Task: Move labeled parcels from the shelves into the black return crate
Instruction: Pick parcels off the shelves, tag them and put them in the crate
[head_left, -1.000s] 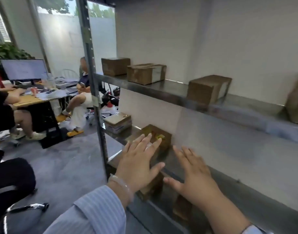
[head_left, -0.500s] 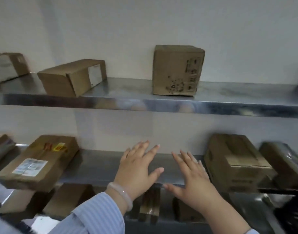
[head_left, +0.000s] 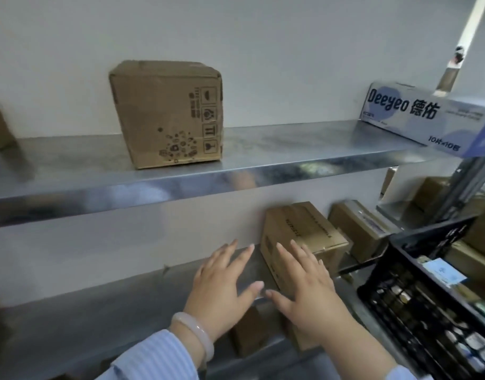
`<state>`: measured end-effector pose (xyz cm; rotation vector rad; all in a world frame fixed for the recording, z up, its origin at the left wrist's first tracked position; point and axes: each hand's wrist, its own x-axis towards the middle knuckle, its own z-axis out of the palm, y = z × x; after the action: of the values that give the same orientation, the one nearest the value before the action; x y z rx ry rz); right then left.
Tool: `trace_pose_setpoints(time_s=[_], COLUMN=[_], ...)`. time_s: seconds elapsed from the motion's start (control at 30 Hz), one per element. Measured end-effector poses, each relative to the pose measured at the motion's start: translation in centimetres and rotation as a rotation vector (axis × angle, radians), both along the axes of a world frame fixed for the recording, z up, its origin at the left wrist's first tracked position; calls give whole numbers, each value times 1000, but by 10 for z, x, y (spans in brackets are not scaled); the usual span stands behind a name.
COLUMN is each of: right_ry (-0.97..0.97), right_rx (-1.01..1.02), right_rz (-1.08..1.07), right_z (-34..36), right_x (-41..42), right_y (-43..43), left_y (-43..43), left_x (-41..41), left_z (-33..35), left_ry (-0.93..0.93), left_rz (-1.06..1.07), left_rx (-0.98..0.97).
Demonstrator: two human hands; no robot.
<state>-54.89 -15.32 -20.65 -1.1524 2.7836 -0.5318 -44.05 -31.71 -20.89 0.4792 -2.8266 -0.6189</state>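
Facing cuboid cardboard parcel point(head_left: 307, 229), right hand point(head_left: 307, 294)

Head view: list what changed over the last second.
The view swung right along the shelves; the black crate and a blue Deeyeo box came into sight. The left hand and right hand now reach toward a brown parcel. Nothing gripped; fingers stay spread.

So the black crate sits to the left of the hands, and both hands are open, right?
Not quite: the head view shows the crate right of the hands. The left hand and right hand are open.
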Motion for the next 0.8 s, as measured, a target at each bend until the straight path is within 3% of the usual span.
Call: trace_pose_setpoints(time_s=[0.2,0.33,0.43,0.53,0.63,0.8], right_ry=[22,-139,-270,-513,-736,-736], right_rx=[-175,-144,-211,-306,-373,-473], right_rz=[-207,-280,-300,-315,-329,-182], right_z=[1,-6,-16,-28,-38,-38], right_x=[-86,-137,-167,-188,-194,-184], right_y=[26,38,44,46,45,42], left_y=[27,47,62,76,80,75], left_x=[-74,-127,-155,-170,-171,-162], left_z=[-9,-15,-26,-36,-42,-42], left_ry=[-15,-16,-137,-222,-180,-75], left_rz=[-26,46,96,167,214,335], left_rx=[91,228,303,384,498,582])
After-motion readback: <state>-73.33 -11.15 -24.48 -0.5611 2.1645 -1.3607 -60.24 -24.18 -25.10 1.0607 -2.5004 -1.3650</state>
